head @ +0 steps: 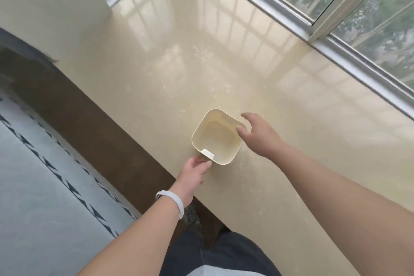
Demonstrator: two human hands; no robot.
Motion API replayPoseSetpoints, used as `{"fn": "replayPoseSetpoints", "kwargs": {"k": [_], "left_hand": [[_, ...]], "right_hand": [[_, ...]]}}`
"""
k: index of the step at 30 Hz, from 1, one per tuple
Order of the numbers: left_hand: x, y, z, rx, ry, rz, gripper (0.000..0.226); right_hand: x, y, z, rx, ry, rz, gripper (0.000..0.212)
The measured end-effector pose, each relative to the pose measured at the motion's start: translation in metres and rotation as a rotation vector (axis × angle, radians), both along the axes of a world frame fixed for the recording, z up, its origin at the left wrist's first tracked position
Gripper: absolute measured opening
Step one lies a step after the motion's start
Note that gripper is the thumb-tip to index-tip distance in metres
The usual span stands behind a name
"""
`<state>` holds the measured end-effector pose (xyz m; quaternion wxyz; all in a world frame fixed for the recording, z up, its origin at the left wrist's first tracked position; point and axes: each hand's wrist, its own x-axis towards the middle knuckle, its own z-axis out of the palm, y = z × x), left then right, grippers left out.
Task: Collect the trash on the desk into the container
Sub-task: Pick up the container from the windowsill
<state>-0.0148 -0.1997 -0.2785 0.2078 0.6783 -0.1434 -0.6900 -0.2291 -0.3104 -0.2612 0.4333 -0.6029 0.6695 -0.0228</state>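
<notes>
A cream square container (216, 139) with rounded corners stands on the glossy beige desk (201, 74), near its front edge. Nothing shows inside it. A small white tab (208, 154) sits on its near rim. My left hand (195, 171) touches the container's near wall just below that tab, fingers curled against it. My right hand (257, 134) is spread at the container's right rim, thumb over the edge and fingers open beyond it. I see no trash lying on the desk.
A window with a silver frame (291, 13) runs along the desk's far and right sides. A cream wall (56, 6) stands at the left. Below the desk's front edge are a brown panel (89, 123) and grey patterned floor (44, 186).
</notes>
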Motion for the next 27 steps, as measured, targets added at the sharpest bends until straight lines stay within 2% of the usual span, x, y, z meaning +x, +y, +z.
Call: {"fn": "replayPoseSetpoints", "kwargs": {"k": [3,7,9,12,20,27], "left_hand": [[-0.004,-0.004,-0.004,-0.002,0.017,-0.017,0.042],[-0.012,-0.008,0.0,-0.023,0.046,-0.034,0.026],[-0.015,-0.011,0.002,-0.027,0.04,-0.017,0.031],[-0.018,-0.012,0.004,-0.028,0.023,0.026,0.038],[-0.004,-0.013,0.029,-0.033,-0.03,0.07,0.038],[0.007,-0.025,0.076,-0.138,-0.087,0.022,0.027]], "right_hand": [[0.003,-0.006,-0.012,0.049,-0.066,-0.018,0.059],[0.005,-0.005,-0.016,0.075,-0.134,-0.028,0.047],[0.006,-0.002,-0.016,0.079,-0.182,-0.055,0.039],[0.005,0.004,-0.017,0.078,-0.195,-0.078,0.038],[0.006,0.029,-0.005,0.109,-0.229,-0.083,0.032],[0.009,0.044,0.033,0.048,-0.325,-0.161,0.048]]}}
